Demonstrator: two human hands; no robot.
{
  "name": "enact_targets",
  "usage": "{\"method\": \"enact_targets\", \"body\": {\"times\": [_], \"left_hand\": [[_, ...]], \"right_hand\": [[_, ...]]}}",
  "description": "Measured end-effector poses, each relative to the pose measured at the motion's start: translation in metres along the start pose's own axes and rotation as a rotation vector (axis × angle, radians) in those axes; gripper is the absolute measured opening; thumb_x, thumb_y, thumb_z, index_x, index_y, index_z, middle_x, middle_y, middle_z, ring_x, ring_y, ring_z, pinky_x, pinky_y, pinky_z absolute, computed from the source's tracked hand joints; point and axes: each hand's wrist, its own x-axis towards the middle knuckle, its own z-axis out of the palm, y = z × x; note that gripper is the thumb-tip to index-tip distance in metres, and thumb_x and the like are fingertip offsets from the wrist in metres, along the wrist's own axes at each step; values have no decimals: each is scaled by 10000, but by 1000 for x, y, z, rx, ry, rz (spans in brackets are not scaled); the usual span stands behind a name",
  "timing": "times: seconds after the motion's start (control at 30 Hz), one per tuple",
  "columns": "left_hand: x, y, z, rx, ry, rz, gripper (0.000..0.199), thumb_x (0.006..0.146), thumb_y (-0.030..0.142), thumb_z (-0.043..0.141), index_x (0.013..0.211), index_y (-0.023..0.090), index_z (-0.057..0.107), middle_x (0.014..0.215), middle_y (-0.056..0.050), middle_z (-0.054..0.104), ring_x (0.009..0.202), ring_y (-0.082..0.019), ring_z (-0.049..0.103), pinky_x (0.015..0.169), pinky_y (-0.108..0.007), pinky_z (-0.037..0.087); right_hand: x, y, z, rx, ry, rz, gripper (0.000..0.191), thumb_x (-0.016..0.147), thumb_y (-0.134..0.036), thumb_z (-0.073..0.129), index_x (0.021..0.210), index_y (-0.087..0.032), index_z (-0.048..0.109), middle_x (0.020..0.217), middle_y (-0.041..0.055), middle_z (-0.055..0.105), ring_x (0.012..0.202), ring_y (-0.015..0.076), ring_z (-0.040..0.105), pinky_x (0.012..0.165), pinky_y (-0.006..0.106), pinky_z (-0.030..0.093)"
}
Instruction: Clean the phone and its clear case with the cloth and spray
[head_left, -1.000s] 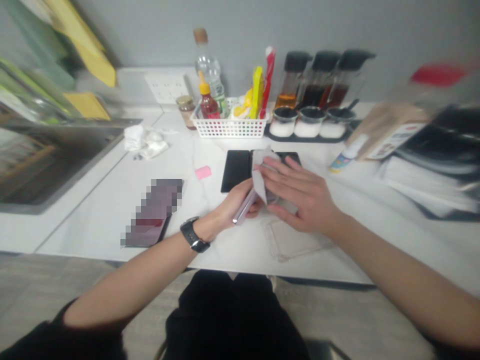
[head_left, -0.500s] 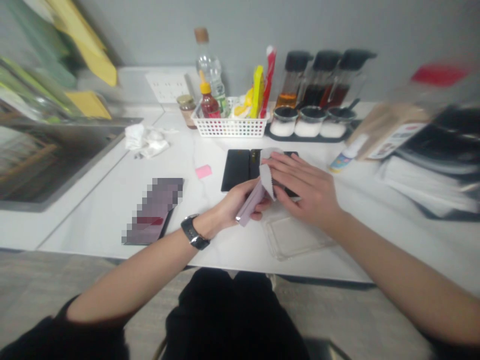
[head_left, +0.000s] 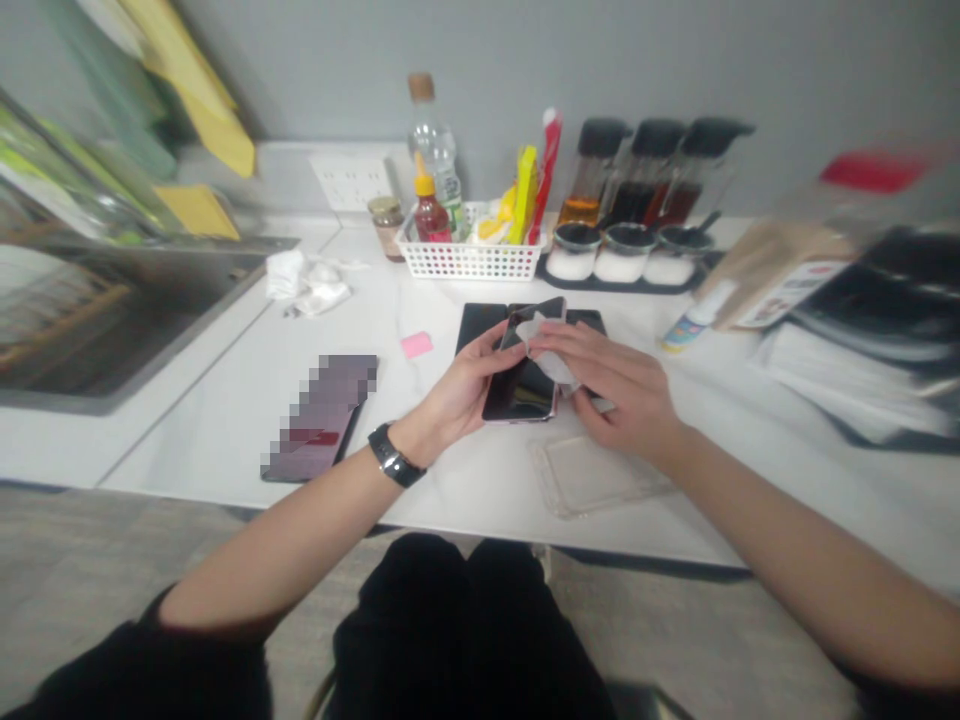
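My left hand [head_left: 472, 380] grips a smartphone [head_left: 523, 392] by its side, the glossy black screen tilted up toward me. In my right hand [head_left: 619, 375] is a white wipe [head_left: 553, 368], bunched under the fingers and pressed on the phone's face. Beneath and behind the phone, dark flat devices [head_left: 480, 322] lie on the counter, partly covered by my hands. A clear phone case [head_left: 592, 478] rests just below my right hand. Off to the left lies another dark slab-shaped device [head_left: 322, 420], its surface pixelated.
A crumpled tissue [head_left: 307, 285] and a pink slip [head_left: 417, 345] lie on the white counter. Behind are a white basket [head_left: 469, 262] of condiments, seasoning jars [head_left: 622, 255] and a small spray bottle [head_left: 697, 318]. The sink [head_left: 150, 330] is at left, a large red-capped container [head_left: 795, 250] at right.
The phone has turned in my left hand from its lilac edge and back to its black screen. My right hand's wipe now lies on the screen.
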Motion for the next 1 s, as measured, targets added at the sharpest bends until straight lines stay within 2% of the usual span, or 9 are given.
{"method": "enact_targets", "body": {"times": [0.1,0.23,0.33,0.43,0.53,0.63,0.73,0.9,1.0], "left_hand": [[0,-1,0,8,2,-18,332,874,-1,728,1181,119,686,974,-40,779,781,-118,764,816,-220,617],[1,-2,0,51,-44,-50,286,863,74,800,1136,114,724,977,-59,791,789,-137,764,778,-232,626],[1,-1,3,109,-95,-85,265,887,169,819,1132,111,734,869,-49,770,721,-156,749,700,-249,630],[-2,1,7,163,-73,-61,384,893,212,833,1245,130,705,870,-37,768,719,-148,743,728,-246,624],[-4,7,12,244,-22,-47,542,932,310,814,1434,210,638,1021,-47,799,885,-163,772,865,-270,618],[-1,19,17,387,-134,-14,455,967,442,758,1362,219,730,1129,-84,809,1150,-228,752,935,-274,598],[4,34,23,545,-309,113,315,896,290,827,1196,196,818,1326,-105,776,1452,-282,594,1022,-262,556],[2,43,34,599,-389,171,752,577,118,993,1293,224,787,1434,-108,730,1477,-383,566,1151,-400,512],[-4,40,34,673,-397,189,809,537,26,965,1297,241,790,1497,-82,700,1506,-366,541,1224,-411,456]], "right_hand": [[2,6,-5,-41,8,-72,424,1043,-95,570,1408,-247,721,1330,66,804,1304,235,745,1169,485,620],[2,13,-12,-28,-39,-31,327,1062,-146,609,1324,-258,769,1281,38,824,1229,218,784,1164,470,621],[0,16,-13,-44,33,-56,270,1052,-160,629,1228,-259,808,1244,36,837,1163,216,811,1116,449,653],[-1,15,-11,-49,126,-46,282,1039,-142,624,1207,-255,819,1199,35,851,1122,212,824,1085,407,667],[-1,10,-10,-72,172,56,319,1031,-127,594,1195,-260,832,1164,31,859,1073,208,836,999,342,685],[-2,6,-11,-112,250,221,255,1009,-192,632,1113,-258,855,1007,12,875,842,190,843,781,278,688],[-3,5,-11,-82,364,372,192,986,-308,700,1078,-265,863,799,-21,837,660,177,775,648,281,643],[-7,4,-3,68,325,465,201,983,-387,728,1079,-278,867,821,-38,834,670,165,757,623,271,611],[-8,3,2,101,283,443,170,969,-351,751,1032,-245,868,786,-33,829,630,150,751,602,238,595]]}}
